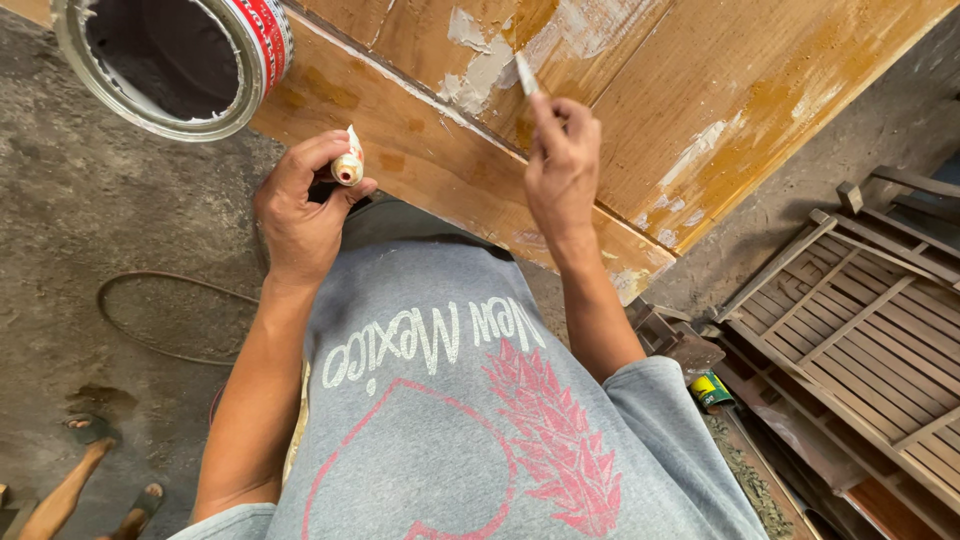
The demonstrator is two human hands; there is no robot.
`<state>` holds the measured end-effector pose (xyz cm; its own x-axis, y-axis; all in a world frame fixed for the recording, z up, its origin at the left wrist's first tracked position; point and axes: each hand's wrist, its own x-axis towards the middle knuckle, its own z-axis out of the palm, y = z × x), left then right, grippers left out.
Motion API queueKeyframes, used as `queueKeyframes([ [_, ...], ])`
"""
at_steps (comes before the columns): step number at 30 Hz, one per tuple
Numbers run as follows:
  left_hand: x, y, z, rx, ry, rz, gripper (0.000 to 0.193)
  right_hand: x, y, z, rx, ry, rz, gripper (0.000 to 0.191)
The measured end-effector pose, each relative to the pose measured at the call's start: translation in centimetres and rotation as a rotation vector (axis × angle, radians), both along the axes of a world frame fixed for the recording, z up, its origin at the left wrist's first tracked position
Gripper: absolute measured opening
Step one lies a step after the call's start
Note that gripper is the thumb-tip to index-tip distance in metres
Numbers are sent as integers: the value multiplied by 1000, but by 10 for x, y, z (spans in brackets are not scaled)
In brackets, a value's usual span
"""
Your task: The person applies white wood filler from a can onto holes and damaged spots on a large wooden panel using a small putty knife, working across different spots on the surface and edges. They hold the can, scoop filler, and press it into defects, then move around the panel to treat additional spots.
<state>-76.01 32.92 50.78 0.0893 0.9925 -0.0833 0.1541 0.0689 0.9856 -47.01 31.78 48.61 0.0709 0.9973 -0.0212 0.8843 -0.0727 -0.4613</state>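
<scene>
My left hand (300,205) grips a small squeezed tube (347,160) with its open nozzle turned up toward me. My right hand (563,165) pinches a thin flat scraper (526,75), whose tip rests on a pale filler patch on the brown wooden panel (700,100). The panel slants across the top of the view, with several whitish filled spots and worn varnish along its raised edge. My grey shirt fills the lower middle.
An open metal can (170,65) with a dark inside sits on the panel at top left. A slatted wooden frame (860,340) lies on the right. A hose loop (150,310) curls on the concrete floor. Another person's sandalled feet (95,440) show at bottom left.
</scene>
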Motion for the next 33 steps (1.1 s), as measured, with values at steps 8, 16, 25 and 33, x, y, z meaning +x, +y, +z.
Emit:
queueKeyframes([
  [8,4,-2,-10,44,25,4,49,16,5,1,11,87,-18,42],
  [16,7,-5,-15,16,39,31,45,16,-4,-3,-34,169,49,45],
  [25,5,0,-19,34,116,37,46,32,2,-10,-57,156,157,42],
  [33,6,-2,-22,54,148,41,47,51,11,-10,12,70,155,47],
])
